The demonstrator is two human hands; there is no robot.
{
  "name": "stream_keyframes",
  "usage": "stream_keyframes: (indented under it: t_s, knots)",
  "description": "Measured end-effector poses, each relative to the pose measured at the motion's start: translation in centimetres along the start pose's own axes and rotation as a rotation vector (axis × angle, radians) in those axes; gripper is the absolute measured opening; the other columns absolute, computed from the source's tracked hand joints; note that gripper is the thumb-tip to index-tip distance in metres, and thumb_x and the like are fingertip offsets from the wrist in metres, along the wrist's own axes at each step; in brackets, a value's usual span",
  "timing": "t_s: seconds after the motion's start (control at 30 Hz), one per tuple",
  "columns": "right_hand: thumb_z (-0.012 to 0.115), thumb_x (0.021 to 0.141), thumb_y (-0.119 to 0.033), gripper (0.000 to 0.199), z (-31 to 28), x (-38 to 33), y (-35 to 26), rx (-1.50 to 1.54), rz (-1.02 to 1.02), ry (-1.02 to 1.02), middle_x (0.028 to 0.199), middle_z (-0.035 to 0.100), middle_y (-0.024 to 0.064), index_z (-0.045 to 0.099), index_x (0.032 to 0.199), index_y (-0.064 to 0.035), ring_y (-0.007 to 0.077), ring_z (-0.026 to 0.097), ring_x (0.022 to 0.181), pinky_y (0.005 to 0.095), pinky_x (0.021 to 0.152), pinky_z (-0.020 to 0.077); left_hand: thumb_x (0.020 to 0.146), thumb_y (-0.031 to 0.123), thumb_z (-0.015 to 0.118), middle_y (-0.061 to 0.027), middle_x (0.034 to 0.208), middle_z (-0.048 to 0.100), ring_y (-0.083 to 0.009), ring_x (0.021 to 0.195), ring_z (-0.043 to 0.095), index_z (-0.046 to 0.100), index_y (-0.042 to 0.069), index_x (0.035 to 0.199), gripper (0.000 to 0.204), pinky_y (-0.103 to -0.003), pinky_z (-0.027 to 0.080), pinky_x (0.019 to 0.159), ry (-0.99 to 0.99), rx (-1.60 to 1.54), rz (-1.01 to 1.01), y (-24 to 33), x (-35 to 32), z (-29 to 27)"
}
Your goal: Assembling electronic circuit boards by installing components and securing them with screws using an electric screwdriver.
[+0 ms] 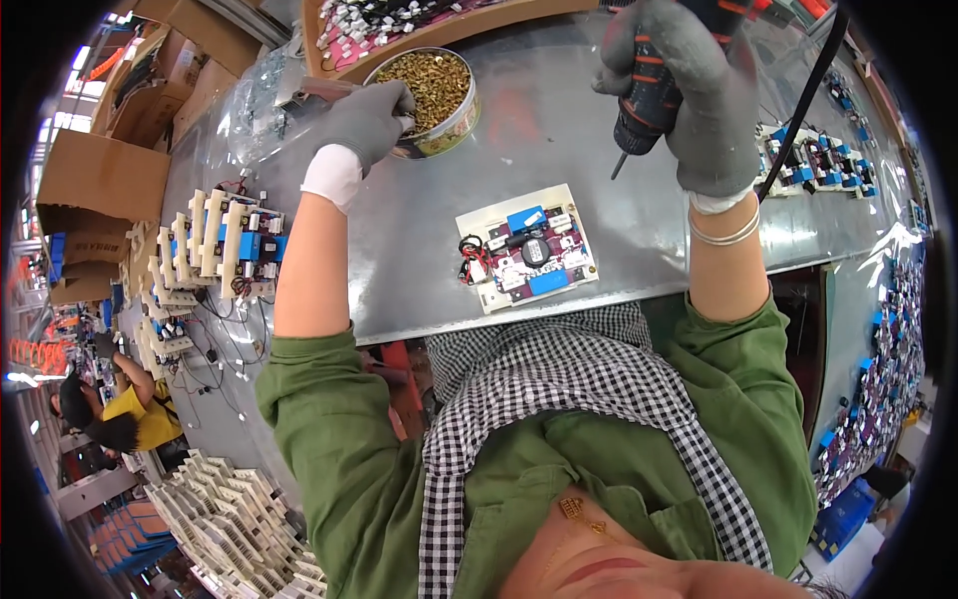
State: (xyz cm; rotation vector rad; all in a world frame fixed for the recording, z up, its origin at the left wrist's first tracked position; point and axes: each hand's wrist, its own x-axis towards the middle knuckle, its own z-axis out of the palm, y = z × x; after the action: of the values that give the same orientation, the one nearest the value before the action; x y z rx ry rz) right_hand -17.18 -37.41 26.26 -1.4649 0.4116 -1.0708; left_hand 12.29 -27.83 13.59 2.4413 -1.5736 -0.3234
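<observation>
A white-framed circuit board (536,253) is laid flat near the front edge of the worktop (399,265), with 2 blue blocks, 1 round black part and a red-and-black wire bundle at its left side. A power screwdriver (651,105) is grasped in the closed fingers of the gloved right hand (707,115); its bit is pointed downward, apart from the board. The gloved left hand (361,122) is positioned at the rim of a round tin (456,130) of brass-coloured screws (424,82), toward the far left corner; its fingers are curled, but whether a screw is pinched cannot be told from this angle. A cardboard box (449,34) of white connectors is placed at the far edge. Framed assemblies (232,240) are stacked along the left edge; further boards (820,165) are set toward the right edge.
</observation>
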Motion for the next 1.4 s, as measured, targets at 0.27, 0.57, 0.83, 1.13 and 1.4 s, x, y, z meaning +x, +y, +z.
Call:
stream_keyframes:
  t_s: [0.27,0.57,0.83,1.13,1.4]
  knots:
    - [0.066,0.09,-0.024,0.065,-1.7,-0.4,1.5,0.043,0.078,-0.108,0.07,0.062,0.0071,0.044,0.143,0.0061,0.0145,0.06,0.058,0.0277,0.055,0.0509,0.089,0.015,0.073,-0.0091,0.101,0.075,-0.023,0.09,0.072,0.071,0.011,0.108,0.02,-0.033,0.055,0.084,0.368,-0.341,-0.008,-0.5,-1.9,0.4]
    - [0.066,0.095,-0.05,0.083,3.2,-0.4,-0.6,0.181,-0.211,-0.209,0.083,0.063,0.0112,0.033,0.15,0.003,0.0168,0.06,0.065,0.0311,0.062,0.0557,0.093,0.006,0.069,-0.0069,0.098,0.073,-0.0125,0.088,0.067,0.071,-0.002,0.106,0.016,-0.027,0.054,0.079,0.298,-1.112,-0.046,7.7,-11.8,1.8]
    - [0.06,0.098,-0.056,0.084,6.1,0.9,1.5,1.14,-0.109,-0.547,0.083,0.064,0.0121,0.033,0.147,0.0056,0.0202,0.061,0.063,0.0349,0.063,0.0571,0.084,-0.006,0.068,-0.0087,0.099,0.071,-0.014,0.094,0.066,0.071,-0.006,0.101,0.018,-0.028,0.052,0.088,0.362,-1.273,-0.074,9.9,-15.9,3.0]
    - [0.058,0.099,-0.056,0.083,6.8,0.6,1.4,1.037,-0.179,-0.52,0.081,0.063,0.0117,0.032,0.147,0.0061,0.0205,0.061,0.062,0.0354,0.062,0.0577,0.077,-0.005,0.07,-0.0066,0.097,0.067,-0.0144,0.093,0.065,0.059,-0.003,0.126,0.05,-0.03,0.051,0.087,0.502,-1.04,0.017,10.4,-16.5,3.8]
    - [0.056,0.1,-0.056,0.082,6.1,0.1,0.7,0.919,-0.257,-0.472,0.08,0.063,0.0113,0.032,0.146,0.0065,0.0207,0.061,0.061,0.0359,0.061,0.0581,0.078,-0.002,0.071,-0.0077,0.094,0.069,-0.0169,0.086,0.068,0.057,0.0,0.129,0.053,-0.032,0.053,0.083,0.474,-1.005,0.119,9.8,-16.0,4.5]
